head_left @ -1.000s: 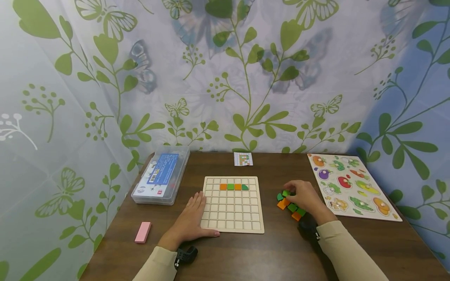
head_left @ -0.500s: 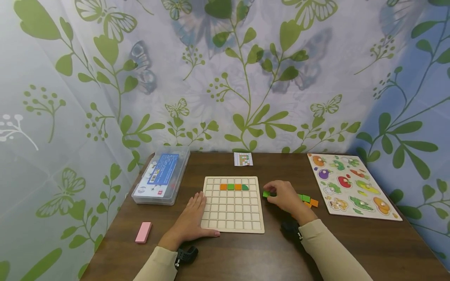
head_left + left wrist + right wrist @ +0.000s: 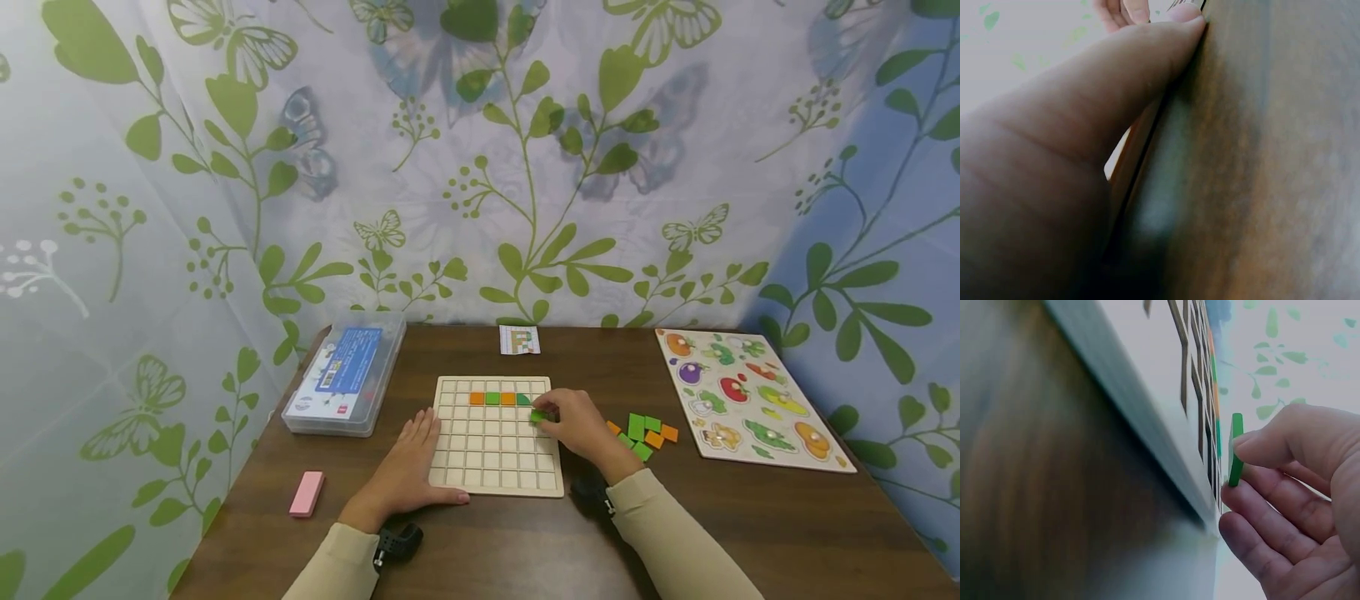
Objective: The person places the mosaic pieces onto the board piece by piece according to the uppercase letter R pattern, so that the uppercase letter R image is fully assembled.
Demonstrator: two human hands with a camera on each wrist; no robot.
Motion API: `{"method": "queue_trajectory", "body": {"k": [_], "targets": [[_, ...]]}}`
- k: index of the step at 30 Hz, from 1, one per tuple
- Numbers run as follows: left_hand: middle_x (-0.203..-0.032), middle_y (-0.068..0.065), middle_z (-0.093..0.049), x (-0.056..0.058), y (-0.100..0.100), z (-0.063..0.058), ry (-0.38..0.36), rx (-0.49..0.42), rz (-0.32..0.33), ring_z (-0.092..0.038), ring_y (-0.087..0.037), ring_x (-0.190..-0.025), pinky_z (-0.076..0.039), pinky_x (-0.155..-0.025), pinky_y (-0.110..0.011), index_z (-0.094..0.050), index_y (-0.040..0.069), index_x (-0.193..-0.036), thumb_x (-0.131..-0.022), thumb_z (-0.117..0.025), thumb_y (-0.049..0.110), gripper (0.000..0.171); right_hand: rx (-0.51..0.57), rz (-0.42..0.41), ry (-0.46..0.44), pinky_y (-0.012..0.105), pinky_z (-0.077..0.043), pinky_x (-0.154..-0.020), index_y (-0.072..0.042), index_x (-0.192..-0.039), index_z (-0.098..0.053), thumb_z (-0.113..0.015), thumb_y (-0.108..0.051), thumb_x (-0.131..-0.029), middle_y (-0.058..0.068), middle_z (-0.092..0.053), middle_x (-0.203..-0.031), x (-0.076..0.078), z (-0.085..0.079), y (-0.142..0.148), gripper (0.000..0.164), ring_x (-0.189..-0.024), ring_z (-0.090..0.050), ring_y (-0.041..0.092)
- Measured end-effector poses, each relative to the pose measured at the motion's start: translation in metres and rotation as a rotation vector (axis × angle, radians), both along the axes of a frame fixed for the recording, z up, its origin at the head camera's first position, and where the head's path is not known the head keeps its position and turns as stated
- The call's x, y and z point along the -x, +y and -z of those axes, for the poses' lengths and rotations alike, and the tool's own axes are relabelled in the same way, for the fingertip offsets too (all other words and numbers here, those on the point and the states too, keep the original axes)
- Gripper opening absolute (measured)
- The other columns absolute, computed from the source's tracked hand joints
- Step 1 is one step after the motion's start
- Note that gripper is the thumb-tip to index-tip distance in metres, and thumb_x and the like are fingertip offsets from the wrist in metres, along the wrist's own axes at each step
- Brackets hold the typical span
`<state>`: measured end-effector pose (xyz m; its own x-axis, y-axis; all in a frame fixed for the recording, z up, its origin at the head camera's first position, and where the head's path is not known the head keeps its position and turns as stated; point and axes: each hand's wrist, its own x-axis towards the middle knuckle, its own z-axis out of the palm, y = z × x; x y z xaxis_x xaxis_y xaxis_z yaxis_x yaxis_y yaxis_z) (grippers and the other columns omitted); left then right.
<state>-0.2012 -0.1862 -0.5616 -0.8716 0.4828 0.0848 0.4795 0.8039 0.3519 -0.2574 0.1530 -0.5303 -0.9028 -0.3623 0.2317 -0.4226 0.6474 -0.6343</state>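
A pale wooden grid board (image 3: 491, 450) lies in the middle of the table. Its upper part bears a row: an orange tile (image 3: 477, 399), a green tile (image 3: 492, 399), another orange tile (image 3: 508, 399) and a dark green round-cornered tile (image 3: 522, 400). My right hand (image 3: 581, 421) pinches a thin green tile (image 3: 1236, 456) between thumb and fingers, over the board's right side just below that row. In the right wrist view this tile stands on edge, apart from the board. My left hand (image 3: 405, 471) rests with extended fingers along the board's left edge, its thumb at the near corner.
Loose green and orange tiles (image 3: 636, 427) lie right of the board. Farther right is a vegetable puzzle board (image 3: 750, 400). A small pattern card (image 3: 519, 339) lies at the back. On the left are a clear plastic case (image 3: 345, 375) and a pink block (image 3: 307, 494).
My right hand has moved left from the loose tiles to above the board, carrying a green tile. The loose pile has spread somewhat. My left hand has stayed in place.
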Motion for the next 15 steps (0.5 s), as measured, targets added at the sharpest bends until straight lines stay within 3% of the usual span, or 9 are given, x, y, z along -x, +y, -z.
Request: {"method": "queue_trajectory", "body": {"k": [15], "targets": [[-0.171, -0.025, -0.011, 0.0, 0.0, 0.002, -0.013, 0.02, -0.012, -0.009, -0.039, -0.158, -0.012, -0.125, -0.052, -0.019, -0.007, -0.164, -0.073, -0.06, 0.095, 0.143, -0.056, -0.027, 0.054, 0.038, -0.057, -0.077, -0.006, -0.108, -0.081, -0.082, 0.004, -0.089, 0.003, -0.074, -0.106, 0.007, 0.003, -0.016, 0.022, -0.087, -0.064, 0.016]]}}
